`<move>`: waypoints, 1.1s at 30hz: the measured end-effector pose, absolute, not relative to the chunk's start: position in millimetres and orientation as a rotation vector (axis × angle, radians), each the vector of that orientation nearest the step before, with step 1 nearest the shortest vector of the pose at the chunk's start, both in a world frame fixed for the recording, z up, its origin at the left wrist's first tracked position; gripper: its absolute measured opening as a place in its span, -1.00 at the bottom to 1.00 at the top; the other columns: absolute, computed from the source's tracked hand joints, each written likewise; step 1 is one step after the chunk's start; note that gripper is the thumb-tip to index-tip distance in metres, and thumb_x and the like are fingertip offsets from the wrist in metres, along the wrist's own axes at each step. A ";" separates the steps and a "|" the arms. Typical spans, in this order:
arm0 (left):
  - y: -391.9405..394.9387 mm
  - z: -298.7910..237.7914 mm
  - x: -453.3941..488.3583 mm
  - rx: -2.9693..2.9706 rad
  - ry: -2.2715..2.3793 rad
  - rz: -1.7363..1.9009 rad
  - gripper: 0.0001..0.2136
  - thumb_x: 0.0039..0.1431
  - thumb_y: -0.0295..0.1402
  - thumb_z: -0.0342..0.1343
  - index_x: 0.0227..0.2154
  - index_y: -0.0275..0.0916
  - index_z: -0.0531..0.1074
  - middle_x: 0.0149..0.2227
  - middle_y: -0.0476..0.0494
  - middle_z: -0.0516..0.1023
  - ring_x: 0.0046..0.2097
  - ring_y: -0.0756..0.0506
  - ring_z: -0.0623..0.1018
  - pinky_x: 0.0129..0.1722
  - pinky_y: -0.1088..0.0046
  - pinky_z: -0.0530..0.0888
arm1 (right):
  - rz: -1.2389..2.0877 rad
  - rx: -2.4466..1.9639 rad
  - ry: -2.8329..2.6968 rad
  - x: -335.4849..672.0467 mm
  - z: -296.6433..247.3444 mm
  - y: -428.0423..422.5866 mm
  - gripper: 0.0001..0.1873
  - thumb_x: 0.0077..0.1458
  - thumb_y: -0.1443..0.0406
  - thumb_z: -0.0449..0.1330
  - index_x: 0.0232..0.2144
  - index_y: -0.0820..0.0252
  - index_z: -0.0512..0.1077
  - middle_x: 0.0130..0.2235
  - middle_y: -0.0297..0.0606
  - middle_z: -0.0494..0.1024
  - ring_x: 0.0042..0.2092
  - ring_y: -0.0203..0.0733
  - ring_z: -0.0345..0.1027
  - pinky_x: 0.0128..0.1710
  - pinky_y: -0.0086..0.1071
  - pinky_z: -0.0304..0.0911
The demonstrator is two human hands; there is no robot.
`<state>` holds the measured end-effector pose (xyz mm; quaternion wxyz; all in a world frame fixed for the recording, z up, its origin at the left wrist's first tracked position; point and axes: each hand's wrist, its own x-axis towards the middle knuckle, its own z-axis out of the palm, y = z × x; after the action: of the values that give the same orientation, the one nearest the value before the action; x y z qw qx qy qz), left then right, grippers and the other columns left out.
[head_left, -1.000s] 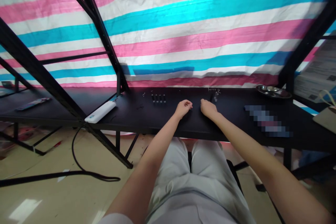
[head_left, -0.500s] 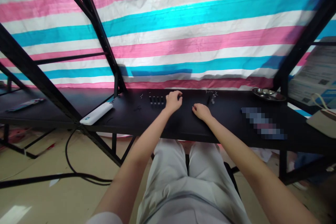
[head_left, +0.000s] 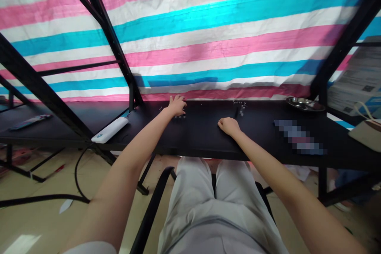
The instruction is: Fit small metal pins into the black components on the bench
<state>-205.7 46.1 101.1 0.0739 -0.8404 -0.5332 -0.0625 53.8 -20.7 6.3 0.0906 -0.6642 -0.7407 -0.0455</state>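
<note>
Several small pieces (head_left: 180, 117), left grip (head_left: 177, 106) over them, perhaps touching

Small pieces (head_left: 184, 116) on black table (head_left: 205, 139)

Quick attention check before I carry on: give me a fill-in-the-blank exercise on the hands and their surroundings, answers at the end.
Partly hiding the small cylinders, the left hand is ____ from the near edge of the tabletop than the right hand.
The tabletop under the hands is ____ in colour.
In this view, the shiny metal dish lies to the ____ of the right hand.
The striped sheet is white, blue and ____.
Missing words: farther; black; right; pink.
</note>
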 end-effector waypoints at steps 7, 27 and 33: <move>38.0 93.7 -198.2 -2.397 -1.480 0.037 -0.82 0.01 -0.43 0.17 -0.27 -0.19 0.54 0.14 -0.25 0.26 0.22 -0.35 0.08 0.15 -0.16 -0.06 | -0.138 -1.969 -2.202 54.5 5.5 -20.1 -0.57 0.20 0.21 -0.13 -0.30 0.20 0.53 -0.25 -0.10 0.57 -0.20 -0.12 0.43 -0.25 -0.40 0.19; 5.3 80.3 -219.7 -2.117 -1.799 -0.509 -0.83 0.12 -0.27 0.04 -0.33 -0.24 0.45 -0.21 -0.23 0.50 -0.09 -0.25 0.39 -0.05 0.12 0.17 | -0.136 -1.943 -2.192 55.5 5.0 -19.3 -0.58 0.18 0.22 -0.11 -0.32 0.20 0.53 -0.28 -0.08 0.57 -0.23 -0.10 0.43 -0.30 -0.38 0.18; -2.8 40.6 -231.6 -2.168 -2.019 -0.366 -0.74 0.08 -0.15 0.08 -0.31 -0.23 0.48 -0.17 -0.26 0.50 -0.06 -0.29 0.39 -0.06 0.10 0.19 | -0.126 -1.947 -2.195 55.9 4.1 -18.6 -0.58 0.18 0.22 -0.11 -0.30 0.18 0.54 -0.27 -0.10 0.57 -0.23 -0.13 0.43 -0.30 -0.39 0.18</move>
<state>-231.6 -2.8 40.6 0.0780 -0.7241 -0.6743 -0.1222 55.9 -18.6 4.1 0.1021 -0.6596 -0.7434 -0.0426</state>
